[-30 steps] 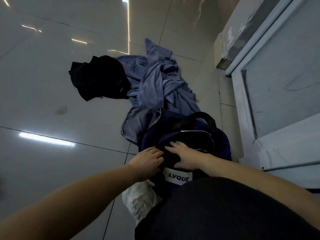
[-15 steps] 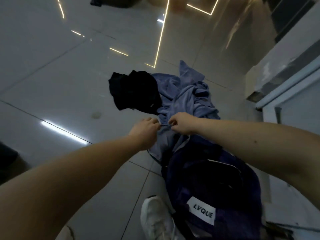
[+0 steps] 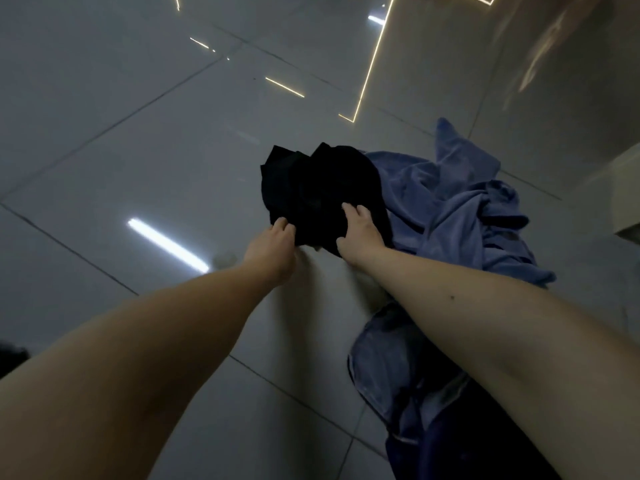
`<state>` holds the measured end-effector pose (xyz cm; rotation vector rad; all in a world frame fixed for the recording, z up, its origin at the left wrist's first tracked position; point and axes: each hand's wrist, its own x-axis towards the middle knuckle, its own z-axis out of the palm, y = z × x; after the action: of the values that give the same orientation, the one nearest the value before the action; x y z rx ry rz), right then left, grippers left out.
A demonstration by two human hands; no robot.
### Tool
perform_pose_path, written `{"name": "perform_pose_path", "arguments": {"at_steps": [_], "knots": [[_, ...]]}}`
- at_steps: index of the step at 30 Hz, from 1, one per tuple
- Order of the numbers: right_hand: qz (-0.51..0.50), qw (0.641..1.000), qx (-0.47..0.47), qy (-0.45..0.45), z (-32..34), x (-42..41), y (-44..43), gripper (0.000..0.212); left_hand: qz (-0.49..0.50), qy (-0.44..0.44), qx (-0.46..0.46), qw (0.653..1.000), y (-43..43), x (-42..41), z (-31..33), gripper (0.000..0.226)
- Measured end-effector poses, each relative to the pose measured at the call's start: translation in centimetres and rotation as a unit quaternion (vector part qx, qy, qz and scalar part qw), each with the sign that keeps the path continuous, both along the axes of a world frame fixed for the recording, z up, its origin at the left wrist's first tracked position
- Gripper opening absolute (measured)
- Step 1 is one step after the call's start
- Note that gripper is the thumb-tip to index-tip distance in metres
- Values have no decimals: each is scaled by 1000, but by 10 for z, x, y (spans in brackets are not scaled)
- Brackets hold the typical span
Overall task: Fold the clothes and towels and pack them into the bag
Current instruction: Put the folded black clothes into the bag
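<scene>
A crumpled black garment [image 3: 318, 188] lies on the tiled floor. My left hand [image 3: 272, 244] grips its near left edge, and my right hand [image 3: 360, 233] grips its near right edge with the fingers on top of the cloth. To the right of it sprawls a blue towel [image 3: 464, 209], unfolded. Nearer to me, under my right forearm, lies a denim garment [image 3: 388, 372]. Below that, a dark navy bag [image 3: 460, 445] shows only in part at the bottom edge.
Glossy grey floor tiles [image 3: 138, 140] spread to the left and beyond the clothes, with ceiling lights reflected in them. A pale cabinet corner [image 3: 627, 199] stands at the right edge.
Both hands have left the bag, passed over the denim garment and reached further out to take hold of the black garment. The view has tilted forward, so the bag has slid out at the bottom.
</scene>
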<state>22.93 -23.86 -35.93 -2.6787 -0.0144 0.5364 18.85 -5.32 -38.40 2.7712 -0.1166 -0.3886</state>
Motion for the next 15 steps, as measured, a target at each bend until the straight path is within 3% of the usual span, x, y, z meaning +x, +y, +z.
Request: {"name": "perform_pose_path", "arguments": {"at_steps": [4,7,9,13,15], "knots": [[-20,999,-14,40,-15,19,11,97,19,41,-24,999,9,27,-16,70],[-12,998,-63,30,-27,21,18,99,13,56,-5,998,8,38,-22,68],[2,996,-90,-2,-33,21,20,88,3,37,25,999,6,42,-29,57],[11,997,-63,-31,-40,17,14,37,-46,24,118,992,2,36,-33,26],[17,999,-34,-27,-40,8,14,33,-60,14,130,990,4,27,-29,23]]}}
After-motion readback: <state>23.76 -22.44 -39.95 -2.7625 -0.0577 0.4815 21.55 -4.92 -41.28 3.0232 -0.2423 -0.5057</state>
